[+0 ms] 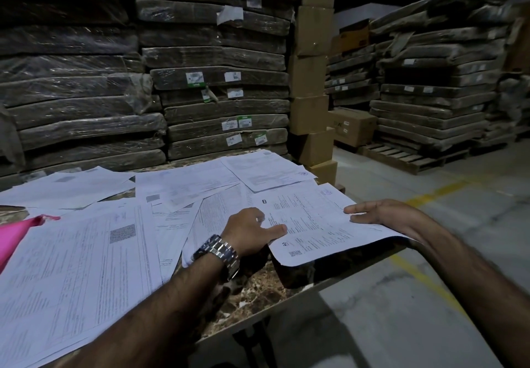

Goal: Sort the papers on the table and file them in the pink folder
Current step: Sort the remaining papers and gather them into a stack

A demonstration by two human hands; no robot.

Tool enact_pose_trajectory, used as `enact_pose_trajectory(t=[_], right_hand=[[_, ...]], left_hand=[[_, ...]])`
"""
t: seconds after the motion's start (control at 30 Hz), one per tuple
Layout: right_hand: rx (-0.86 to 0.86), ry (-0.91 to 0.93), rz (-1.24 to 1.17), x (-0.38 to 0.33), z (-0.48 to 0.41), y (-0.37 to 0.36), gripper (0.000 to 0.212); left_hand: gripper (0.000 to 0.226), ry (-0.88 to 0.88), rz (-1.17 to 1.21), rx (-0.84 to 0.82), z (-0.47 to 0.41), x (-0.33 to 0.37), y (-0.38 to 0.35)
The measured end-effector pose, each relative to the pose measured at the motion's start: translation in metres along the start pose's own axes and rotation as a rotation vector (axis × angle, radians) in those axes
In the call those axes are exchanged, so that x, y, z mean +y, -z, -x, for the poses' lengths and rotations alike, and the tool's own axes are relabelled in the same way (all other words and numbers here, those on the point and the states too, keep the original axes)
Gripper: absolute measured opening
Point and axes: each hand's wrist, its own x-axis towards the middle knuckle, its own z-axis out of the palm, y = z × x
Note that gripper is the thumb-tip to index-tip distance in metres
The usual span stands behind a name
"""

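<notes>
Many printed white papers (86, 267) lie scattered and overlapping across a brown marble-patterned table (252, 296). A corner of the pink folder (14, 238) shows at the left edge, partly under the sheets. One printed sheet (315, 224) lies at the table's right corner and overhangs its edge. My left hand (252, 233), with a metal watch on the wrist, holds that sheet's left side, thumb on top and fingers curled. At the sheet's right edge my right hand (378, 213) pinches it, with two digits lying on top.
Tall stacks of plastic-wrapped flat packs (212, 81) stand right behind the table. Cardboard boxes (312, 109) rise in a column at its far right corner. To the right lie concrete floor with yellow lines (430, 281), a wooden pallet (407, 158) and more stacks.
</notes>
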Motion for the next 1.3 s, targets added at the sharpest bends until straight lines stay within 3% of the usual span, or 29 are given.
enact_pose_trajectory(t=[0.07, 0.13, 0.23, 0.43, 0.83, 1.1, 1.2, 1.3], right_hand=[[-0.01, -0.007, -0.04, 0.0, 0.0, -0.002, 0.018], [-0.028, -0.006, -0.081, -0.002, 0.002, -0.004, 0.021], [-0.035, 0.016, -0.092, -0.004, 0.004, -0.007, 0.022], [-0.066, 0.046, -0.132, -0.008, 0.008, -0.017, 0.022], [-0.142, 0.176, -0.263, -0.041, 0.024, -0.075, 0.022], [-0.268, 0.242, -0.22, -0.085, 0.025, -0.18, 0.02], [-0.312, 0.272, -0.157, -0.096, 0.025, -0.225, 0.022], [-0.35, 0.311, -0.081, -0.109, 0.024, -0.262, 0.026]], left_hand=[[0.055, 0.089, 0.232, -0.084, -0.003, 0.0, 0.001], [0.042, 0.151, 0.474, -0.147, -0.002, 0.002, 0.003], [0.028, 0.134, 0.532, -0.162, -0.001, 0.002, 0.008], [0.023, 0.111, 0.598, -0.155, 0.005, -0.004, 0.026], [0.018, 0.056, 0.569, -0.007, 0.049, -0.039, 0.083], [0.025, 0.191, 0.504, 0.196, 0.101, -0.115, 0.14], [0.028, 0.237, 0.415, 0.292, 0.119, -0.146, 0.158], [0.034, 0.25, 0.172, 0.37, 0.13, -0.173, 0.175]])
